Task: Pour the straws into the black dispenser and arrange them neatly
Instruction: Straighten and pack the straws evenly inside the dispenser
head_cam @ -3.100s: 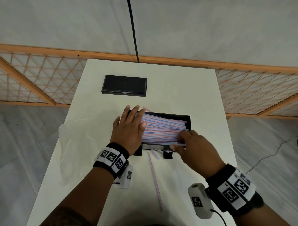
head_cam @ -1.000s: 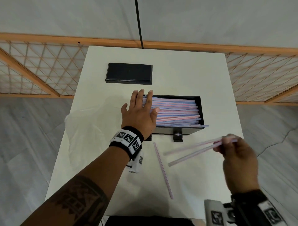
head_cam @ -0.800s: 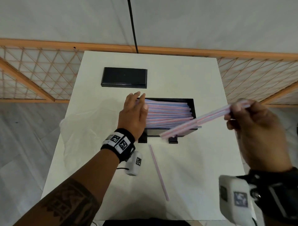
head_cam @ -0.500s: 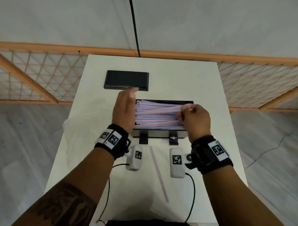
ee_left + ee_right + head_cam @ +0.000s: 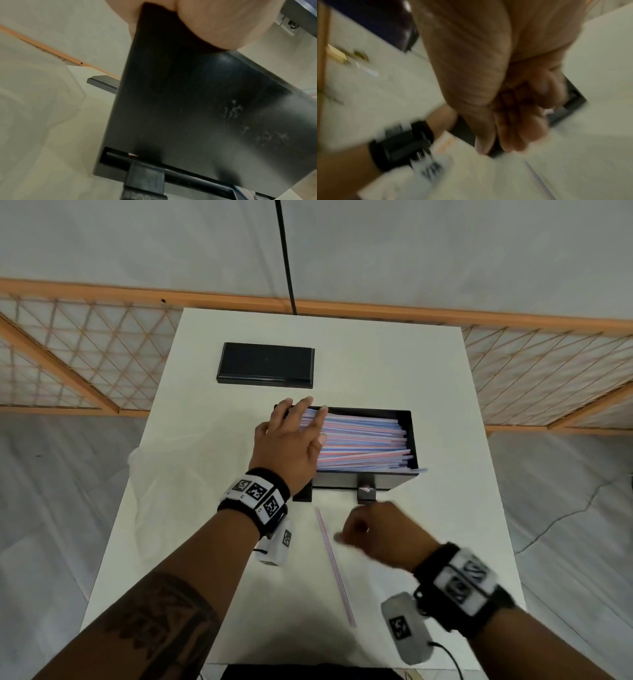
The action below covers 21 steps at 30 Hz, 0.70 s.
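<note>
The black dispenser (image 5: 394,486) stands open at mid-table, filled with pink and blue striped straws (image 5: 363,440) lying lengthwise. A few straw tips poke over its right front corner. My left hand (image 5: 291,440) lies flat with straight fingers on the left ends of the straws and the box's left wall (image 5: 188,108). One loose straw (image 5: 334,563) lies on the table in front of the box. Just right of it, my right hand (image 5: 373,532) is blurred, its fingers (image 5: 522,128) curled with nothing seen in them.
A black lid (image 5: 265,366) lies at the back left of the white table (image 5: 428,364). A clear plastic bag (image 5: 154,474) lies flat along the left edge. An orange lattice railing (image 5: 85,354) runs behind the table.
My right hand has left its straws in the dispenser and pulled back toward me, down beside the loose straw. My left hand has stayed on the straws' left end.
</note>
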Tool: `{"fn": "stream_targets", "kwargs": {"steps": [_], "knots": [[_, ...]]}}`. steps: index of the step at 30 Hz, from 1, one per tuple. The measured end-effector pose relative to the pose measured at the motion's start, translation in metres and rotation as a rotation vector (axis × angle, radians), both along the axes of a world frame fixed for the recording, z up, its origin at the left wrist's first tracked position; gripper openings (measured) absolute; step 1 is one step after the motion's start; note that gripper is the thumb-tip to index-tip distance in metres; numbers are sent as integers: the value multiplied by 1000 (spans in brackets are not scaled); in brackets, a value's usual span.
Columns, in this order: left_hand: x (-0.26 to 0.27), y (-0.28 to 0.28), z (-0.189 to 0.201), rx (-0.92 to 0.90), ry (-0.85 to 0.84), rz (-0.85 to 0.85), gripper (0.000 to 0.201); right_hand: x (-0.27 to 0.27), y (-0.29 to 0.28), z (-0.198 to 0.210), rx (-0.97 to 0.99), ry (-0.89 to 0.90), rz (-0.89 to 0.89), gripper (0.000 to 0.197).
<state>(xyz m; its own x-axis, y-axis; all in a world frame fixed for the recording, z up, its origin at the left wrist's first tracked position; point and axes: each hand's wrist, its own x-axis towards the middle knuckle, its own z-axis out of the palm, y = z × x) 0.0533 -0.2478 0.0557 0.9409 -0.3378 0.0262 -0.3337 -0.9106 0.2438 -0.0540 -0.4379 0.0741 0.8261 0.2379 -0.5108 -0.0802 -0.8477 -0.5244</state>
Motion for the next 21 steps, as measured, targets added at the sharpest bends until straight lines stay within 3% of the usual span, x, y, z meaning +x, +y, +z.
{"fn": "stream_targets", "kwargs": {"steps": [1, 3, 7, 10, 13, 16, 21], "knots": [[0, 0, 0, 8, 2, 0, 50, -5, 9, -18, -102, 150, 56, 45], [0, 0, 1, 26, 7, -6, 50, -15, 25, -46, -259, 283, 111, 54], [1, 1, 2, 43, 14, -11, 51, -21, 40, -66, -337, 231, 82, 27], [1, 3, 1, 54, 10, -21, 51, -17, 30, -71, -311, 294, 9, 21], [0, 6, 2, 54, 1, -33, 51, -10, -6, -74, -245, 437, 8, 36], [-2, 8, 2, 60, -3, -30, 50, 0, -55, -69, -157, 595, -102, 31], [-5, 10, 7, 63, -10, -40, 50, 19, -123, -51, -394, 545, -198, 22]]}}
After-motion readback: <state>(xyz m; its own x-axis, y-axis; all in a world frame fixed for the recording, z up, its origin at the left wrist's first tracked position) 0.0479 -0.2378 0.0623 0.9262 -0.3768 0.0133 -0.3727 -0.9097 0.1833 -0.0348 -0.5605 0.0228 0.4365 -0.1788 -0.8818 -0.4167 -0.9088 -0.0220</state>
